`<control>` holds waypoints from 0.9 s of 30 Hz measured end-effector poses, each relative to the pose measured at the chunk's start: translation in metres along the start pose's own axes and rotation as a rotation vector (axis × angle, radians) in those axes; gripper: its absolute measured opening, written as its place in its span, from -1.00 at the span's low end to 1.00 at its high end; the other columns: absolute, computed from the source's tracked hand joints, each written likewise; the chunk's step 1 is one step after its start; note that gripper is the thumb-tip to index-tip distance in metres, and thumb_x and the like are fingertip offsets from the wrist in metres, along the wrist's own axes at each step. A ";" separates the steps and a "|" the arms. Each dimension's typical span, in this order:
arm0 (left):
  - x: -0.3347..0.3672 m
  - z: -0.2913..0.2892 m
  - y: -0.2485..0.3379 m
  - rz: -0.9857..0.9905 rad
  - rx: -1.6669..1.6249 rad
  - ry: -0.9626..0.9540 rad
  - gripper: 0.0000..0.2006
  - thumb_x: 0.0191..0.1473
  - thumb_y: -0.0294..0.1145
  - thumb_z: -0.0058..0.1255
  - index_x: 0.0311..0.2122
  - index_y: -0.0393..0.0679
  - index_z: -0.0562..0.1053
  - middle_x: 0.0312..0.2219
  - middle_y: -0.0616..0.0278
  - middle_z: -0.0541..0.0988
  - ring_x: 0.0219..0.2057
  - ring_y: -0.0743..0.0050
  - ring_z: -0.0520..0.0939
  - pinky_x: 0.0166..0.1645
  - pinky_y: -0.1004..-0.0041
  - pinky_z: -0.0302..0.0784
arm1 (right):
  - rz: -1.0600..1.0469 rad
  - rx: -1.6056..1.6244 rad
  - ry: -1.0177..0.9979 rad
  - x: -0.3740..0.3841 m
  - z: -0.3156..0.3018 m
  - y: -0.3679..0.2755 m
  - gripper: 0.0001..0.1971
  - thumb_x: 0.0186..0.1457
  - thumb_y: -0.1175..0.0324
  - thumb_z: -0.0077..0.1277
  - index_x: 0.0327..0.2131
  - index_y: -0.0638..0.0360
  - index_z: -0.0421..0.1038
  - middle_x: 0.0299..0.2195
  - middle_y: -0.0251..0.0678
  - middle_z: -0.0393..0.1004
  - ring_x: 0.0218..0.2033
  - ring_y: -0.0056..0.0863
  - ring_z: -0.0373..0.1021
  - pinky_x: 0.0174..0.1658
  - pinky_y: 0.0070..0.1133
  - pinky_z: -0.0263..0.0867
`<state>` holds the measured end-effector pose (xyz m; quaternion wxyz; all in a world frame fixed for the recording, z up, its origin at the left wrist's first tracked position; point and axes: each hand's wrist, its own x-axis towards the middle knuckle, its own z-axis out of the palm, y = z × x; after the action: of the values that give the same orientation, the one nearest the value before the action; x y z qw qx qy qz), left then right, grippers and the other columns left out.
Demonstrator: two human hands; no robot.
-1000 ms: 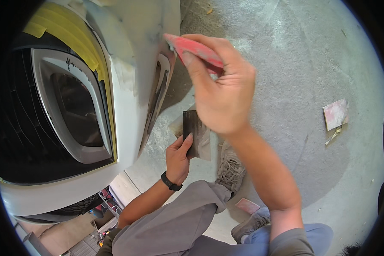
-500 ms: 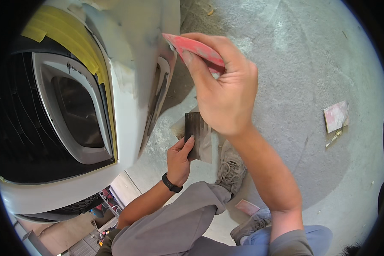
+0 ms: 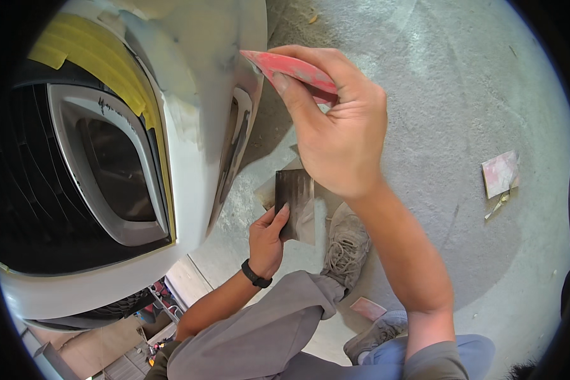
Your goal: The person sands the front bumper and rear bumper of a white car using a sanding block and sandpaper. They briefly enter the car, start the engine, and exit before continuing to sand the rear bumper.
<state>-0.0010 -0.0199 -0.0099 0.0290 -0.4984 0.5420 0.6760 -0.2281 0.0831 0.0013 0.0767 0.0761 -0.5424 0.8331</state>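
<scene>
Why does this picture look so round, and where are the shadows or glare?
Head view: a fisheye lens blackens the corners and bends edges; head view: dark shadow on the floor beside the white car panel, pale sheen near the top.

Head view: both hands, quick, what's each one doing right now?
Left hand: closed, holding the flat rectangular plate with a dark edge.
Right hand: closed, pinching the bent, thin red sheet with whitish smears.

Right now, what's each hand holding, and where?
Right hand: red sheet, pinched behind its pointed tip. Left hand: dark plate, near its lower-left corner.
</scene>
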 end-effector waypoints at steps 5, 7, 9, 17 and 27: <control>-0.003 -0.001 0.000 0.007 0.004 0.024 -0.79 0.30 -0.35 0.08 -0.07 -0.25 0.56 -0.23 0.33 0.65 -0.28 0.68 0.63 -0.18 0.54 0.63 | -0.069 -0.105 -0.220 -0.021 -0.006 -0.013 -0.86 0.20 0.57 0.07 -0.18 0.28 0.57 -0.25 -0.31 0.64 -0.27 -0.65 0.53 -0.20 -0.66 0.42; -0.003 -0.001 0.001 -0.013 0.024 0.005 -0.78 0.30 -0.35 0.07 -0.07 -0.26 0.56 -0.23 0.33 0.65 -0.27 0.68 0.63 -0.18 0.54 0.63 | 0.031 0.011 -0.212 -0.028 -0.013 -0.016 -0.86 0.21 0.57 0.07 -0.17 0.28 0.57 -0.25 -0.31 0.64 -0.27 -0.65 0.53 -0.20 -0.66 0.42; -0.003 -0.002 0.000 -0.006 0.023 -0.001 -0.78 0.30 -0.35 0.07 -0.06 -0.26 0.56 -0.23 0.32 0.65 -0.27 0.69 0.63 -0.18 0.54 0.63 | 0.244 0.204 -0.070 -0.028 -0.019 -0.017 -0.85 0.20 0.57 0.08 -0.16 0.28 0.56 -0.26 -0.32 0.64 -0.27 -0.66 0.52 -0.20 -0.67 0.42; -0.004 -0.003 -0.003 -0.022 -0.012 0.019 -0.79 0.30 -0.34 0.08 -0.08 -0.24 0.57 -0.24 0.34 0.65 -0.29 0.70 0.63 -0.17 0.55 0.62 | -0.274 -0.247 -0.086 0.024 -0.009 -0.019 -0.88 0.03 0.55 0.16 -0.30 0.20 0.59 -0.40 -0.24 0.57 -0.41 -0.28 0.52 -0.31 -0.45 0.43; -0.004 -0.002 -0.001 -0.012 0.005 -0.003 -0.74 0.30 -0.35 0.08 -0.01 -0.27 0.56 -0.20 0.31 0.65 -0.26 0.69 0.64 -0.16 0.57 0.61 | -0.209 -0.183 -0.167 0.005 -0.002 -0.039 -0.88 -0.02 0.55 0.17 -0.34 0.19 0.60 -0.44 -0.16 0.54 -0.43 -0.16 0.51 -0.36 -0.37 0.42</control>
<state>0.0027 -0.0188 -0.0081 0.0351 -0.5006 0.5405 0.6752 -0.2248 0.1003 0.0365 0.1243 0.1938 -0.6098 0.7584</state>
